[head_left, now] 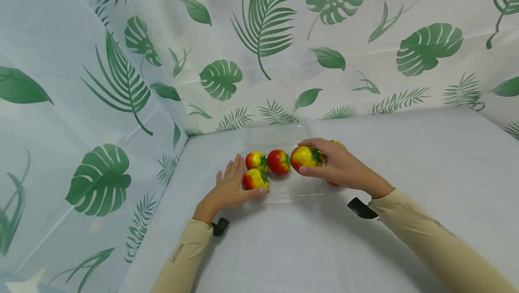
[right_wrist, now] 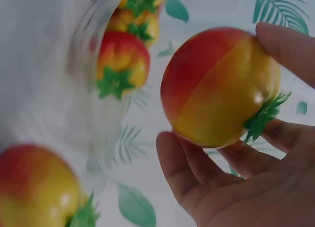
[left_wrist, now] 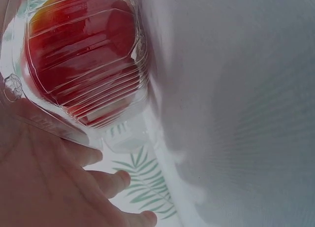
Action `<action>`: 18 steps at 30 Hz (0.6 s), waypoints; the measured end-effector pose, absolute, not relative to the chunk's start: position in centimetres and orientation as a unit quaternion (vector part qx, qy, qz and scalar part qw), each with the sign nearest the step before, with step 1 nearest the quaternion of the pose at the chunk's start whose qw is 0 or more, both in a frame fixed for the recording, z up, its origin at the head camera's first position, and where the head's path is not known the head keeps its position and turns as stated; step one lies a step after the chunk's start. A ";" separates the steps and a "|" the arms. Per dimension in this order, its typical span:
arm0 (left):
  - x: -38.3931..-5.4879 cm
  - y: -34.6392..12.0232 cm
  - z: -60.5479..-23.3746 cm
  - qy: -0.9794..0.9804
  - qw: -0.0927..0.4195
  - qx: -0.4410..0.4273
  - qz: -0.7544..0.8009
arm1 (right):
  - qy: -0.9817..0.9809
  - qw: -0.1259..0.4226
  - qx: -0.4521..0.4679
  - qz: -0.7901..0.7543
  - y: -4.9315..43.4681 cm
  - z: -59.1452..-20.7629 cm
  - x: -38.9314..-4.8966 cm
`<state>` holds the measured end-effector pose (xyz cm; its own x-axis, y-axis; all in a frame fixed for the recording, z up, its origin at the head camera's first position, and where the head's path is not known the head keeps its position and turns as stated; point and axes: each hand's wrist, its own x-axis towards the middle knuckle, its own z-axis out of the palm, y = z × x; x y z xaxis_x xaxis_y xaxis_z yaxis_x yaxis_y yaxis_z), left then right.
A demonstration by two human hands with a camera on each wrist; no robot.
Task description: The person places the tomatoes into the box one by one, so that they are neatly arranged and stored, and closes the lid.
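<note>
In the head view my right hand [head_left: 342, 164] grips a red-and-yellow tomato [head_left: 304, 157] with a green leafy top, above the right part of a clear plastic container [head_left: 292, 189]. The right wrist view shows this tomato [right_wrist: 216, 89] between the thumb and the fingers. My left hand [head_left: 231, 189] lies along the container's left side, its fingers straight and its thumb by the front edge. Two tomatoes sit at the container's left, one behind [head_left: 255, 161] the other [head_left: 254, 179]. A redder tomato [head_left: 278, 162] lies beside them. In the left wrist view red fruit [left_wrist: 83, 49] shows through the ribbed plastic wall.
The container's clear lid [head_left: 277, 135] lies folded back toward the leaf-print curtain [head_left: 267, 58]. Another tomato [head_left: 336, 142] peeks out behind my right hand, and a bit of red [head_left: 333, 184] shows below it. A white cloth [head_left: 284, 248] covers the table.
</note>
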<state>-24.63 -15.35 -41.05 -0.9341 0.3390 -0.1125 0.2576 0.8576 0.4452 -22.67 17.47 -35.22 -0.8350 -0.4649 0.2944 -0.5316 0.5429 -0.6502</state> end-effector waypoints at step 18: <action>-24.6 -15.5 -41.1 0.957 0.102 0.157 0.224 | -0.867 0.002 0.261 0.424 13.2 -37.4 -23.3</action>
